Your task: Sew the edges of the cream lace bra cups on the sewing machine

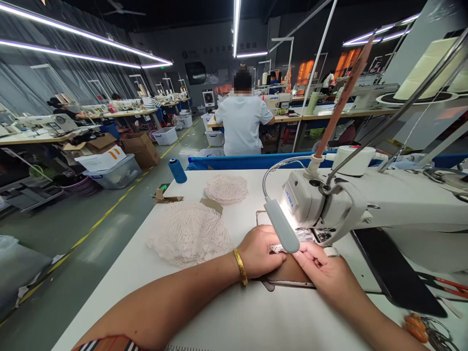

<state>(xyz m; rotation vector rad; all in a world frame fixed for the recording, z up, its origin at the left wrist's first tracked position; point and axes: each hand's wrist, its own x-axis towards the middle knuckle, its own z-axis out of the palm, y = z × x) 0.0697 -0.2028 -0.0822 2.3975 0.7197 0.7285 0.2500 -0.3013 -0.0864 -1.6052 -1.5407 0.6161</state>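
My left hand (260,252) rests on the white table (153,273) in front of the sewing machine (365,202), fingers curled on a small piece of white lace (278,249) under the machine head. A gold bangle sits on that wrist. My right hand (322,270) pinches the same lace piece from the right, beside the lamp head (281,225). A brown pad (288,274) lies beneath both hands. The needle area is partly hidden by the lamp.
Two heaps of white lace pieces (190,234) (226,189) lie on the table, with cardboard scraps (166,197) and a blue thread cone (177,170). Scissors (424,327) lie at the right. A person in a white shirt (242,122) sits ahead; boxes and bins line the aisle.
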